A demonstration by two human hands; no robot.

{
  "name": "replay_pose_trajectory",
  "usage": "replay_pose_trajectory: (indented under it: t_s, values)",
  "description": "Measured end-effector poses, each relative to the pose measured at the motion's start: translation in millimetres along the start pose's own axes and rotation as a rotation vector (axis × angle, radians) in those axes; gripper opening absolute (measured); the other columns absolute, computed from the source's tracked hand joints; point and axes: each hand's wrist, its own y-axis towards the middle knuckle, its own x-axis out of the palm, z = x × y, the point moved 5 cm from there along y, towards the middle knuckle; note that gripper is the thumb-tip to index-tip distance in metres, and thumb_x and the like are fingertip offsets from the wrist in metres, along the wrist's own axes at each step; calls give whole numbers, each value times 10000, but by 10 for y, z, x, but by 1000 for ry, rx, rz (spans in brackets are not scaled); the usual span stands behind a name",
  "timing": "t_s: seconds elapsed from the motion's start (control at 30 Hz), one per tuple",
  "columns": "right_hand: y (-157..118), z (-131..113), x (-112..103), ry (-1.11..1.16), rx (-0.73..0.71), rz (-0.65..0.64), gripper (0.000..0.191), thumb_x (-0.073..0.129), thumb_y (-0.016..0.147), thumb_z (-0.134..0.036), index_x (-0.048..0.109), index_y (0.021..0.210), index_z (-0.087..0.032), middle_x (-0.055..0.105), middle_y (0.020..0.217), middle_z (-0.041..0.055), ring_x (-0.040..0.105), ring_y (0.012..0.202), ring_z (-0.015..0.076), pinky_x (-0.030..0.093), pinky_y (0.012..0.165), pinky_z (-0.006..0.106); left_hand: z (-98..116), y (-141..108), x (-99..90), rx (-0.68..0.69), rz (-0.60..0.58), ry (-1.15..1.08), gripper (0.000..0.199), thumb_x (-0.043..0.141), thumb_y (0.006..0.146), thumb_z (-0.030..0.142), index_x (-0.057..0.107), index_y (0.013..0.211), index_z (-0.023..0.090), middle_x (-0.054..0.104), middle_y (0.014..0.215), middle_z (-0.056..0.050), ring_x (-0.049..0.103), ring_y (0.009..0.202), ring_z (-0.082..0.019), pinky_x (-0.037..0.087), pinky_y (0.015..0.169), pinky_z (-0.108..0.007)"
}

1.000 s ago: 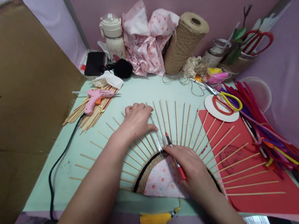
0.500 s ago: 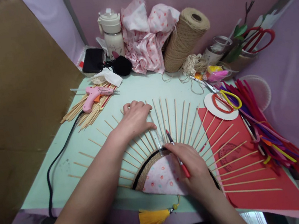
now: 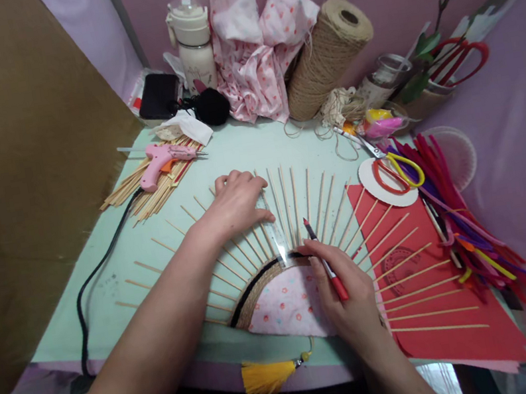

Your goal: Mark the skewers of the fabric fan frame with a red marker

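My left hand (image 3: 242,204) has its thumb and fingers on a clear ruler (image 3: 278,241), which lies along the sticks at the top of a half-round fan. In my right hand (image 3: 345,284) is a red pen (image 3: 327,260), its tip pointing up and away above the sticks right of the ruler. The fan has pink flowered cloth (image 3: 286,304), a twine band and a black edge (image 3: 252,284). Thin wooden sticks (image 3: 321,204) spread out from it. A yellow tassel (image 3: 268,378) hangs below, at the table's front edge.
A pink glue gun (image 3: 161,163) rests on loose sticks at the left. Behind stand a bottle (image 3: 195,47), crumpled cloth (image 3: 253,77) and a twine roll (image 3: 330,58). At the right are scissors (image 3: 398,174), red paper (image 3: 419,346) and pipe cleaners (image 3: 475,229). A cardboard box (image 3: 10,165) stands far left.
My right hand has moved slightly right, and the pen with it, away from the ruler. My left hand stays on the ruler. The whole view has shifted slightly.
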Motion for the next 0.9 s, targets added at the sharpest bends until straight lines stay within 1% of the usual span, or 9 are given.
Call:
replay_pose_trajectory:
  t_s: [0.17,0.23,0.43,0.53,0.7,0.8,0.9]
  values:
    - [20,12,45,-112,-15,-65,278,493,957,-208,616,1202,-258,693,1114,76,627,1058,232,503,922,461,-8,5,17,-3,-7,-30,507,683,783,499,598,1195,216,585,1178,-95,421,1169,-312,264,991,-446]
    - [26,19,50,-140,-5,-73,274,493,958,-221,619,1198,-261,691,1113,80,618,1058,238,495,921,465,-14,7,26,-6,-12,-38,511,684,781,498,594,1204,225,579,1185,-93,413,1174,-317,258,996,-450]
    - [40,8,48,-107,25,-87,235,492,966,-214,620,1158,-257,692,1093,60,611,1047,216,489,918,425,-7,2,14,3,2,-25,493,692,777,503,603,1170,217,595,1160,-92,436,1158,-303,279,979,-432]
    - [49,7,41,-75,50,-77,222,489,969,-217,621,1144,-250,691,1087,63,611,1047,214,487,920,421,-3,2,11,8,5,-26,491,686,783,498,604,1171,209,592,1158,-97,448,1153,-308,292,968,-430]
    - [75,-5,22,-138,27,-74,240,488,963,-233,623,1162,-245,695,1070,75,616,1032,234,482,909,446,11,-4,0,17,11,-53,522,696,784,473,572,1217,211,571,1177,-92,455,1173,-304,300,986,-414]
    - [119,-10,-14,-163,42,-45,238,497,959,-246,630,1156,-247,706,1065,79,639,1010,240,501,891,455,33,-18,-22,21,10,-89,523,695,795,449,549,1242,221,551,1218,-86,465,1182,-287,297,1019,-409]
    - [198,-28,-17,-132,78,-23,240,482,967,-253,625,1159,-239,711,1084,83,666,998,233,533,872,432,51,-27,-33,25,-1,-106,516,690,804,433,542,1251,223,542,1243,-86,467,1192,-282,296,1038,-411]
